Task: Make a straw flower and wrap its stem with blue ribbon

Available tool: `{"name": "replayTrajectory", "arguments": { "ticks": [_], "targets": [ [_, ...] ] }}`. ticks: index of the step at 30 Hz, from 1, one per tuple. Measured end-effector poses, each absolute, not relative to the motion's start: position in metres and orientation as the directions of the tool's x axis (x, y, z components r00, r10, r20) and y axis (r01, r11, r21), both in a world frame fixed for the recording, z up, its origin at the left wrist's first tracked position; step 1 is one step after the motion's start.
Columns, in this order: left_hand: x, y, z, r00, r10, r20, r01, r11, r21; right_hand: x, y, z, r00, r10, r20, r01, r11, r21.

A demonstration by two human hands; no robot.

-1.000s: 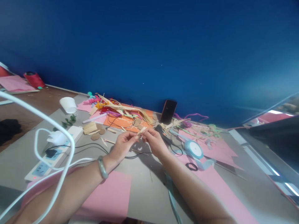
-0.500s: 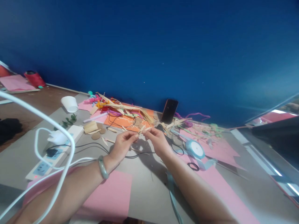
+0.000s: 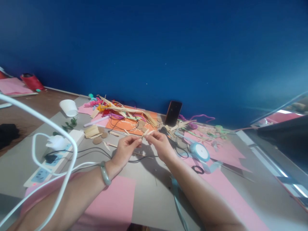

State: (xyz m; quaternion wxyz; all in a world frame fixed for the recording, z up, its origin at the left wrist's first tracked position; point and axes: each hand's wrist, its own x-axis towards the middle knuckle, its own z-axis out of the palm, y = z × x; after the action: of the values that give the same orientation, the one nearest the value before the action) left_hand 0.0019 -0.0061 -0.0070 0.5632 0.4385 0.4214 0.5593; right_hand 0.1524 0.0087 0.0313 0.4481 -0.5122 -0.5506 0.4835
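My left hand (image 3: 125, 148) wears a jade-green bangle (image 3: 105, 174) at its wrist. Its thumb and forefinger pinch a small pale straw-coloured strip (image 3: 144, 133). Opposite it, my right hand (image 3: 160, 146) is closed in a pinch on a pale pointed strip (image 3: 150, 132). The fingertips of both hands nearly meet above the grey table (image 3: 154, 199); whether the strips are joined is too small to tell. Beyond the fingers, more pale strips (image 3: 130, 110) lie heaped over an orange sheet (image 3: 124, 124).
A power strip (image 3: 39, 175) with white cables stands left, near a white paper cup (image 3: 69, 108). A phone (image 3: 173, 113) leans on the blue wall. To the right are a blue ribbon roll (image 3: 200, 151), a black ring (image 3: 197, 169) and pink paper (image 3: 228, 189).
The view has shifted slightly, so most things sit a little further left. Both hands keep their pinch, and the pale strips between them have turned a little.
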Motion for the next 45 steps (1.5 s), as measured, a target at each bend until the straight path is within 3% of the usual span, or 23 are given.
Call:
{"name": "replayTrajectory", "arguments": {
  "ticks": [31, 45],
  "targets": [
    [0.0, -0.004, -0.01, 0.042, 0.999, 0.01, -0.3, 0.003, 0.954, 0.154, 0.008, 0.032, -0.106, 0.994, -0.023, 0.133, -0.009, -0.991],
    [0.003, -0.003, -0.014, 0.089, 0.99, -0.113, -0.354, 0.137, 0.925, 0.155, 0.008, 0.033, -0.127, 0.992, 0.006, 0.185, 0.03, -0.982]
  ]
}}
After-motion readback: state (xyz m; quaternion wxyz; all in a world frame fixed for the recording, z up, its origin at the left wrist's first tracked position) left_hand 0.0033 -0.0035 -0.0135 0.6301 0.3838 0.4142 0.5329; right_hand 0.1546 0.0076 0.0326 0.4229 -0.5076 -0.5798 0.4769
